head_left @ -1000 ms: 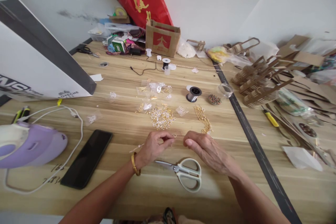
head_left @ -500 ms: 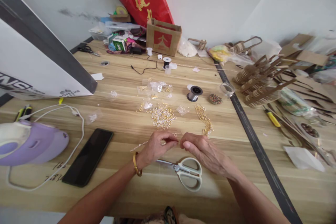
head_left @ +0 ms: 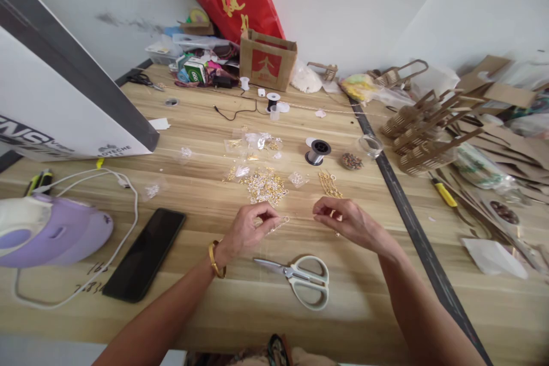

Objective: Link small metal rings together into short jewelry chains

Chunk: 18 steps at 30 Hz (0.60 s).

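My left hand (head_left: pixel 251 226), with a gold bangle at the wrist, pinches a thin beaded chain (head_left: pixel 278 225) between thumb and fingertips; a small ring shows at the chain's end. To the right, my right hand (head_left: pixel 345 220) has its thumb and fingertips drawn together; whatever lies in them is too small to make out. It partly covers a bundle of gold chains (head_left: pixel 329 183). Beyond my left hand spreads a pile of gold and clear beads (head_left: pixel 266 186). Scissors with pale handles (head_left: pixel 309 281) lie between my forearms.
A black phone (head_left: pixel 146 254) and a purple device (head_left: pixel 72 231) with a white cable are at left. Further back stand a wire spool (head_left: pixel 317 152), a dish of small beads (head_left: pixel 351 161) and a paper bag (head_left: pixel 268 60). Small woven baskets (head_left: pixel 424 151) are at right.
My hands have moved apart from near contact, the left slightly left and the right to the right. The chain now shows to the right of my left fingertips.
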{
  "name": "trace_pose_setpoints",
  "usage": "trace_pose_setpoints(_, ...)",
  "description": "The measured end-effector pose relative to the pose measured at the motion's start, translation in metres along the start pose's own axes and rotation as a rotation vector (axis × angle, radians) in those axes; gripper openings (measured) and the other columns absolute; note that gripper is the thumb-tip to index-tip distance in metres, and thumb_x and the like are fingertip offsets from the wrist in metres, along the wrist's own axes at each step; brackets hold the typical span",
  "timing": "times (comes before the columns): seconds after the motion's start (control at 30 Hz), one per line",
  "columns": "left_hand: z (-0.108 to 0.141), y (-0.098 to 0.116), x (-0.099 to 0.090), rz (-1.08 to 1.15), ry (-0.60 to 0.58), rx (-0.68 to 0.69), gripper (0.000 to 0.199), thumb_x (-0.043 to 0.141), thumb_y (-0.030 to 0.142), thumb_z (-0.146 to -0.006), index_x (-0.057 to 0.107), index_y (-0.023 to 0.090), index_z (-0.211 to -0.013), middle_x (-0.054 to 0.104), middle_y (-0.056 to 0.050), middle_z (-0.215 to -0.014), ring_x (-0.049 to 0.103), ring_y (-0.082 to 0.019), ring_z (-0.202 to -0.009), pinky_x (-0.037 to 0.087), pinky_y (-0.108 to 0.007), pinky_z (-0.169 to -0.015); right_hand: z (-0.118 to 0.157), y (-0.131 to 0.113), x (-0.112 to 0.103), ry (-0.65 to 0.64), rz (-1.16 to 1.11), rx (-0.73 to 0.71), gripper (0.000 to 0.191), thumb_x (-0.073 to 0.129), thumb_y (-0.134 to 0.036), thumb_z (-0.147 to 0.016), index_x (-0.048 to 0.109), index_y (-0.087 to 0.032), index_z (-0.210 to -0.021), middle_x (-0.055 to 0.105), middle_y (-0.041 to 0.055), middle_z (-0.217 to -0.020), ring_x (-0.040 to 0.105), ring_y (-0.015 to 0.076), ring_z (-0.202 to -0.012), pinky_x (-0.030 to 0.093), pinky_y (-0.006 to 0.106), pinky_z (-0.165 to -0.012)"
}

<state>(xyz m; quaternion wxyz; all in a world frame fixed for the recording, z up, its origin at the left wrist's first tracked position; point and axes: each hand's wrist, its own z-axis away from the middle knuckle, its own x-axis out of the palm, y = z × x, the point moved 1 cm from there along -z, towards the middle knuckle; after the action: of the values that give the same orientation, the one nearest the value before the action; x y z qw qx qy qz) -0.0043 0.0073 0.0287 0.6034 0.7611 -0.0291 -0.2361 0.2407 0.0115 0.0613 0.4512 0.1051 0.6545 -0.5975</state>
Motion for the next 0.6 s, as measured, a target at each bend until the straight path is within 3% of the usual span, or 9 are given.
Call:
trace_pose_setpoints(0.13, -0.003, 0.001, -0.009, -0.041, -0.020, 0.042, 0.014, 0.059, 0.023, -0.081, 0.062, 0.013, -0.072, 0.062, -0.001, -0.066, 0.056, -0.011, -0.063, 0.044, -0.022, -0.063, -0.002, 0.015, -0.002, -0.046, 0.056, 0.015, 0.023, 0.044, -0.031, -0.093, 0.062, -0.017, -0.090, 0.063, 0.0015, -0.075, 0.056, 0.0124, -0.064, 0.042, 0.023, -0.059)
trace_pose_setpoints(0.23, -0.004, 0.006, -0.013, -0.072, -0.045, 0.068, 0.013, 0.059, 0.021, -0.081, 0.062, 0.013, -0.071, 0.063, -0.001, -0.067, 0.056, -0.011, -0.063, 0.045, -0.022, -0.063, -0.004, 0.021, 0.008, 0.067, 0.186, -0.031, 0.019, 0.044, -0.026, -0.093, 0.061, -0.017, -0.096, 0.064, 0.0052, -0.094, 0.060, 0.0146, -0.077, 0.042, 0.024, -0.065)
trace_pose_setpoints(0.33, -0.005, 0.012, -0.018, -0.071, -0.002, 0.069, 0.013, 0.059, 0.021, -0.081, 0.062, 0.013, -0.071, 0.063, -0.002, -0.067, 0.057, -0.011, -0.064, 0.045, -0.023, -0.064, 0.000, 0.021, 0.019, 0.213, 0.411, 0.009, 0.015, 0.045, -0.022, -0.092, 0.058, -0.016, -0.095, 0.061, 0.0066, -0.094, 0.059, 0.0143, -0.070, 0.040, 0.025, -0.061)
trace_pose_setpoints(0.47, -0.007, 0.017, -0.024, 0.001, 0.125, 0.023, 0.014, 0.060, 0.023, -0.081, 0.062, 0.013, -0.070, 0.062, -0.001, -0.066, 0.057, -0.011, -0.064, 0.046, -0.022, -0.065, 0.011, 0.013, 0.033, 0.123, 0.541, -0.015, 0.022, 0.040, -0.019, -0.095, 0.059, -0.017, -0.084, 0.058, 0.0032, -0.078, 0.057, 0.0137, -0.065, 0.037, 0.024, -0.056)
trace_pose_setpoints(0.6, -0.009, 0.015, -0.025, 0.071, 0.226, -0.029, 0.013, 0.062, 0.024, -0.080, 0.063, 0.014, -0.071, 0.062, 0.000, -0.065, 0.058, -0.011, -0.064, 0.047, -0.022, -0.065, 0.017, 0.005, 0.053, 0.090, 0.632, -0.125, 0.023, 0.044, -0.025, -0.094, 0.058, -0.019, -0.111, 0.059, 0.0081, -0.093, 0.057, 0.0195, -0.082, 0.043, 0.026, -0.062)
